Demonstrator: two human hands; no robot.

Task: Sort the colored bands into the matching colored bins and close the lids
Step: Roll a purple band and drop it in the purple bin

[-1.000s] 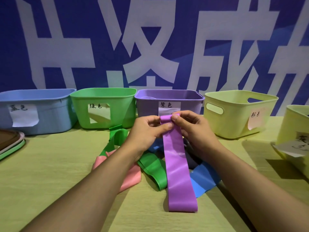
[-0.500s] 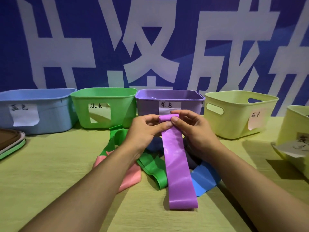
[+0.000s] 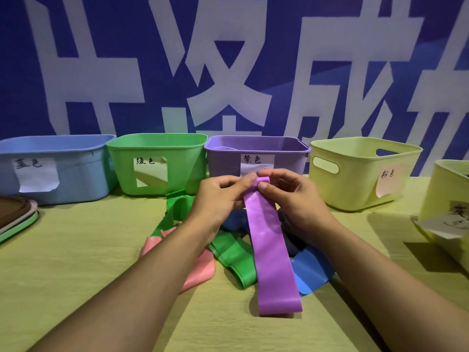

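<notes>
The top end of the purple band [image 3: 272, 252] is pinched by both hands just in front of the purple bin [image 3: 291, 163], right under its paper label. On the left hand [image 3: 218, 199] the thumb is pressed against the band's upper left corner and the other fingers are curled in behind it; on the right hand [image 3: 294, 196] the thumb and forefinger are clamped on the upper right corner, with the rest of the fingers loosely bent. The band is held up at that end only, and its lower loop is laid flat on the table [image 3: 76, 275]. Underneath it a pile is left: a green band [image 3: 233, 260], a blue band [image 3: 309, 275] and a pink band [image 3: 200, 270], partly hidden by the forearms. The bins are lined up along the back, all open: blue bin [image 3: 76, 174], green bin [image 3: 177, 163], purple, then a yellow bin [image 3: 355, 181]. A few lids [image 3: 15, 219] are stacked at the far left edge.
</notes>
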